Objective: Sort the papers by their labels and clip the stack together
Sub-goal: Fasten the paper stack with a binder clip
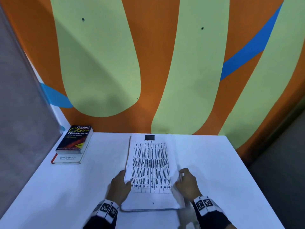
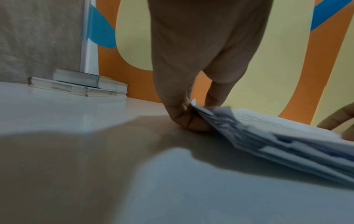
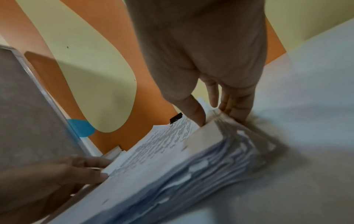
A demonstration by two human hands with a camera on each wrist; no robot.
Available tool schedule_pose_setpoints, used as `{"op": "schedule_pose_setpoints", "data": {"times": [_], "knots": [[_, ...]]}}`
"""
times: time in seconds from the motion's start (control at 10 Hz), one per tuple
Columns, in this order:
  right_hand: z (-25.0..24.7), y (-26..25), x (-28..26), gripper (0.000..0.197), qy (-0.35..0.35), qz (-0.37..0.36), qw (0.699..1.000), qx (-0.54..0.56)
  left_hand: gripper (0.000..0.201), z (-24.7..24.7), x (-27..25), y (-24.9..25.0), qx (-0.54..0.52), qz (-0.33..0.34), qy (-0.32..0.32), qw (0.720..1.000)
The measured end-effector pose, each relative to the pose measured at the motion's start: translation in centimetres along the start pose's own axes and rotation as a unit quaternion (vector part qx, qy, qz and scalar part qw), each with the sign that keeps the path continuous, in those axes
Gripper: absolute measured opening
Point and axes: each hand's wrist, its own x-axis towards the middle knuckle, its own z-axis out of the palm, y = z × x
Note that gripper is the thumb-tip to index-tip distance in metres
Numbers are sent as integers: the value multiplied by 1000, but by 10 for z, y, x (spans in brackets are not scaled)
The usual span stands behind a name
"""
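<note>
A stack of printed papers (image 1: 150,169) lies lengthwise in the middle of the white table (image 1: 214,162), its top sheet showing a table of text. A black binder clip (image 1: 149,138) sits on the stack's far edge. My left hand (image 1: 126,180) grips the stack's left edge near the front, thumb on top; the left wrist view shows its fingers (image 2: 184,118) curled under the lifted sheets (image 2: 287,144). My right hand (image 1: 179,177) pinches the right edge, with the thumb (image 3: 193,112) on the top sheet and the fingers (image 3: 235,106) against the side. The papers' (image 3: 162,159) edges look blurred and fanned.
Two stacked books (image 1: 72,142) lie at the table's back left corner, the top one an Oxford Colour Thesaurus. An orange, green and blue painted wall (image 1: 148,63) stands right behind the table. A grey partition (image 1: 19,113) closes the left side.
</note>
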Motion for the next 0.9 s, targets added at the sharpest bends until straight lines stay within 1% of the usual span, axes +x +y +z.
{"op": "schedule_pose_setpoints", "data": {"times": [0.1,0.3,0.5,0.6,0.7,0.8,0.9], "knots": [[1,-6,10,30,16,-11,999,-37,43,1,10,9,20,1,18,1000],[6,-18,24,32,18,22,995,-92,26,0,34,19,84,-43,-2,996],[4,-24,28,31,0,51,991,-127,20,0,41,19,101,-58,-17,993],[2,-27,27,31,-6,66,981,-181,36,0,40,21,136,-56,-26,989],[-1,-29,27,33,11,67,975,-213,52,-2,33,24,194,-62,-37,978],[-12,-32,23,36,7,44,978,-204,59,-11,24,25,183,-55,-16,981],[-40,-39,16,38,80,-27,989,-123,57,-17,-4,14,109,-24,61,992]]}}
